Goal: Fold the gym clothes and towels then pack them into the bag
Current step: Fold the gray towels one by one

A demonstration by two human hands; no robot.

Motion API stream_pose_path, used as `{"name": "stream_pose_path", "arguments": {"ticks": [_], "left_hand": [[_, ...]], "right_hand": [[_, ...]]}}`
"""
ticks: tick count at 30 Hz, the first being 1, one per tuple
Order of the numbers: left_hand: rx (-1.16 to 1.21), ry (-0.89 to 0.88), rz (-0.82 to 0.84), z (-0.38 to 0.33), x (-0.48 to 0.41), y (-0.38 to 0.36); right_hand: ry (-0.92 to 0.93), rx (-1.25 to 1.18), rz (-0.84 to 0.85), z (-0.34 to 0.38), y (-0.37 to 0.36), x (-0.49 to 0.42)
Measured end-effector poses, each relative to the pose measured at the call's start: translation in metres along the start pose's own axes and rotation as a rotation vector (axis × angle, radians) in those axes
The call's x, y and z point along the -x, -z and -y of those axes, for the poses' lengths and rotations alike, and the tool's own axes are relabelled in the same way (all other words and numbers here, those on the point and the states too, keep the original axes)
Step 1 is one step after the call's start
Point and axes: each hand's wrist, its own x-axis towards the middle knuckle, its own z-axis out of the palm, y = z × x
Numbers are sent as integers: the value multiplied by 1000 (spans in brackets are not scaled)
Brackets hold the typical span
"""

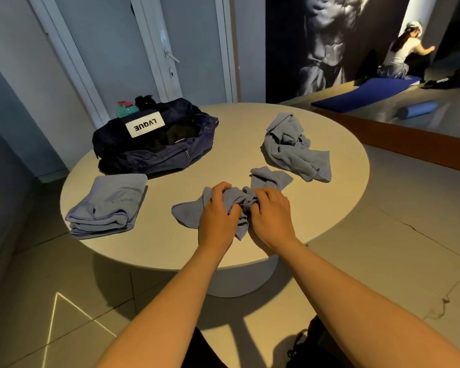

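both hands work at the near middle of the round table (343, 181), bunched into one small blue-grey towel (186, 212). the left hand (217, 208) lies on top of the cloth with its fingers (221, 188) curled over a gathered ridge of fabric, the thumb tucked in toward the centre. the right hand (270, 208) sits just beside it, almost touching, its fingers (270, 193) bent down and closed on the same wad, so both hands grip the towel between them. how the fingertips sit underneath cannot be seen, as the folds hide them. one loose corner of the towel spreads flat to the left of the left hand, a short end hangs toward the table edge between the wrists, and a wider flap runs away past the right hand.

a folded towel (109, 205) of the same colour rests in a neat stack on the left side of the table. a crumpled heap of cloth (292, 147) lies untouched on the far right side. the dark gym bag (154, 139) stands at the far left edge, unzipped, its mouth open, with a white label on top. a green bottle (126, 108) sits behind the bag.
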Motion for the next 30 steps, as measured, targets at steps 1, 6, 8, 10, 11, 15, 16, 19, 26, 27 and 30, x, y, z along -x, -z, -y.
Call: {"name": "stream_pose_path", "arguments": {"ticks": [1,6,8,10,11,15,16,19,26,27,30], "left_hand": [[-18,-7,-38,1,0,0],[-297,152,-212,2,9,7],[-220,134,-105,2,11,7],[-160,69,-10,2,11,6],[-140,55,23,2,11,5],[32,86,126,-3,14,7],[73,87,121,-6,14,8],[170,81,22,-12,16,9],[-16,187,-74,0,5,10],[-2,219,-27,0,5,10],[127,264,40,-2,10,10]], "right_hand": [[-21,25,-48,-1,-1,1],[-55,133,-173,3,0,8],[49,111,-125,8,2,12],[113,60,-35,11,4,15],[103,20,-1,11,5,15],[107,-23,15,8,3,11],[121,-11,27,7,1,10],[113,-18,1,6,0,9],[24,-117,-95,10,7,12],[32,-139,-98,10,8,11],[101,-138,-71,11,8,11]]}}
